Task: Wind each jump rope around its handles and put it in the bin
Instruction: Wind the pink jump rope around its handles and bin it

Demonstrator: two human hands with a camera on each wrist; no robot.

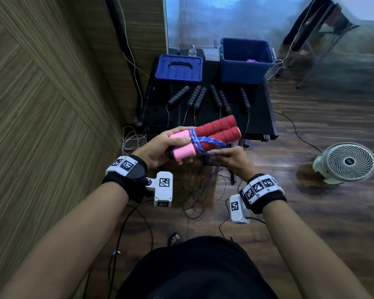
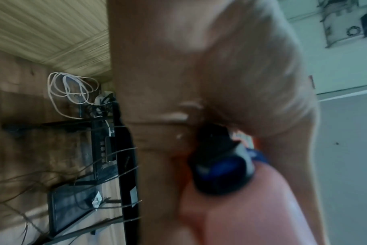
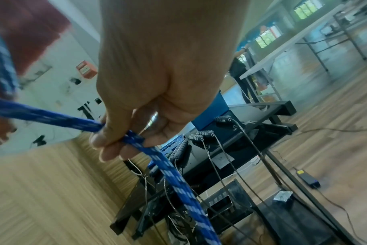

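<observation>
Head view, left hand [image 1: 160, 147]: fingers curled round the pink ends of the two red handles [image 1: 216, 130], held side by side, red ends pointing toward the black surface [image 1: 261, 108].
Head view, right hand [image 1: 231, 158]: pinches the blue rope [image 1: 205, 141], which crosses the handles in a few turns near the pink ends; the slack hangs between the forearms toward the floor.
Head view, bin [image 1: 245, 61]: blue, open, at the far right of the surface, its lid [image 1: 178, 67] lying to the left, black-handled ropes [image 1: 209, 98] in front of both.
Left wrist view: blurred; fingers wrapped round a pink handle end with a dark cap [image 2: 220, 167].
Right wrist view: thumb and fingertips [image 3: 107, 151] nip the blue rope, which runs taut to the left and drops away below.
</observation>
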